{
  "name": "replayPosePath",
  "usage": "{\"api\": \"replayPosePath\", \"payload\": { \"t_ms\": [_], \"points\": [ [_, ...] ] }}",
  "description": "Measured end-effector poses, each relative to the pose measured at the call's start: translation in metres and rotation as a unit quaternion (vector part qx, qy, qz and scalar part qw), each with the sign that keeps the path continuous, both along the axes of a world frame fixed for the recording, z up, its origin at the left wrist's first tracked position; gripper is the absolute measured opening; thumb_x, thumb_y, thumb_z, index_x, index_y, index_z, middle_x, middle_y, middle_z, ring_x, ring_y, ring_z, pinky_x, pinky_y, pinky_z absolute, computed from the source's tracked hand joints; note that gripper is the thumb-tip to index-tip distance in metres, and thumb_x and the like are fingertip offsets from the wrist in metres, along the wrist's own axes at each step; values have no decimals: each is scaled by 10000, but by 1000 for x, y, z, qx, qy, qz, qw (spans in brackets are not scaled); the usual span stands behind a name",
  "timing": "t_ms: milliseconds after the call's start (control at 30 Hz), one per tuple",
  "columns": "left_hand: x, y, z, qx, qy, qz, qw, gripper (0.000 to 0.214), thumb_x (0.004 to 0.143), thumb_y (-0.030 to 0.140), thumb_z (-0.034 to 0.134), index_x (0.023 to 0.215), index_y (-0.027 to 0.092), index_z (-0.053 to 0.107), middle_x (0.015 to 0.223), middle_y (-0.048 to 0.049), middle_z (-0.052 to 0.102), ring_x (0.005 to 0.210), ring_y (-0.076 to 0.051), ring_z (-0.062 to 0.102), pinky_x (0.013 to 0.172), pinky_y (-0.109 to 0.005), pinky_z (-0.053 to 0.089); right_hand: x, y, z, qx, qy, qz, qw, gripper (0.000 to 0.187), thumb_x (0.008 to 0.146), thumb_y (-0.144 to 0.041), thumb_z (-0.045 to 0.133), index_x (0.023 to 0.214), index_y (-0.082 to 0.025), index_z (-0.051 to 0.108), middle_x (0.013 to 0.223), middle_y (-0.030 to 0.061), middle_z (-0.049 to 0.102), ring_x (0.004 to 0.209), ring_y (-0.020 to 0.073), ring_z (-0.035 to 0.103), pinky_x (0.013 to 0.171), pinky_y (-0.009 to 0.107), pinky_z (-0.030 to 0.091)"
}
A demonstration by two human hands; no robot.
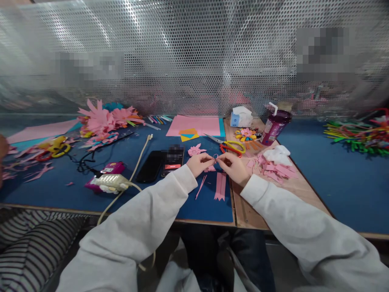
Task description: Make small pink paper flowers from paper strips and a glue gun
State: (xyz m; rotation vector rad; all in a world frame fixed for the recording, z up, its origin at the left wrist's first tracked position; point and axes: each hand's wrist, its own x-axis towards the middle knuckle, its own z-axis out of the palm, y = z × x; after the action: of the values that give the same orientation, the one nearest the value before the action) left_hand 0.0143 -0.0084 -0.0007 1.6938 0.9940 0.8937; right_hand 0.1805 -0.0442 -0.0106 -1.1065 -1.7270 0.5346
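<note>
My left hand (200, 163) and my right hand (234, 167) meet over the table, fingertips pinched on a thin pink paper strip (215, 156) bent into a small loop. Just behind my left hand lies a pink paper flower (196, 149). Below my hands on the blue surface are a wider pink paper strip (220, 187) with a notched end and some narrow pink slivers (201, 187). Scissors (232, 147) with yellow and red handles rest beyond my right hand, blades pointing left.
Left of my hands lie two phones (150, 166) and a power strip (114, 183) with its cable. Pink scraps (278, 170), a purple bottle (274, 127) and a tissue pack (241, 117) are on the right. Pink sheets (194, 125) lie behind; a person in stripes (39, 243) sits at left.
</note>
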Motion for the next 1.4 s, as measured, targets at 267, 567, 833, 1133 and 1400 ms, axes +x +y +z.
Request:
{"api": "replayPosePath", "payload": {
  "t_ms": [267, 567, 833, 1133, 1400],
  "points": [
    [0, 0, 0, -17, 7, 4, 1000, 131, 694, 240, 649, 766, 132, 670, 739, -55, 672, 662, -164, 608, 630, -348, 516, 0, 0, 1, 6, -4, -3, 1000, 165, 799, -310, 526, 772, -173, 614, 696, 36, 638, 610, 147, 567, 561, 271, 460],
    [0, -3, 5, -20, 34, 6, 999, 131, 706, 228, 638, 777, 120, 665, 754, -76, 687, 683, -175, 627, 660, -359, 522, -1, 0, -1, -3, 5, 2, 1000, 174, 796, -313, 526, 770, -166, 616, 704, 45, 644, 614, 155, 572, 572, 283, 462],
    [2, -8, 9, 30, 78, -8, 996, 82, 695, 199, 633, 721, 128, 666, 715, -38, 678, 674, -152, 622, 696, -317, 522, 2, 3, -1, -8, 23, -2, 1000, 235, 824, -347, 519, 930, -163, 618, 797, 49, 638, 674, 149, 577, 594, 278, 472],
    [3, -8, 6, 81, 119, -3, 990, 40, 685, 133, 622, 703, 124, 656, 688, -21, 669, 671, -145, 621, 717, -308, 521, 0, 0, 2, 11, -23, 27, 999, 196, 802, -329, 575, 908, -179, 643, 869, 67, 636, 747, 162, 591, 625, 287, 479],
    [3, -10, 6, 91, 120, -14, 988, 38, 693, 121, 613, 691, 128, 650, 670, -13, 662, 662, -143, 625, 687, -288, 524, 1, 0, 1, 22, -29, 18, 999, 186, 814, -328, 563, 890, -181, 647, 831, 59, 634, 703, 151, 582, 587, 274, 471]
  ]
}}
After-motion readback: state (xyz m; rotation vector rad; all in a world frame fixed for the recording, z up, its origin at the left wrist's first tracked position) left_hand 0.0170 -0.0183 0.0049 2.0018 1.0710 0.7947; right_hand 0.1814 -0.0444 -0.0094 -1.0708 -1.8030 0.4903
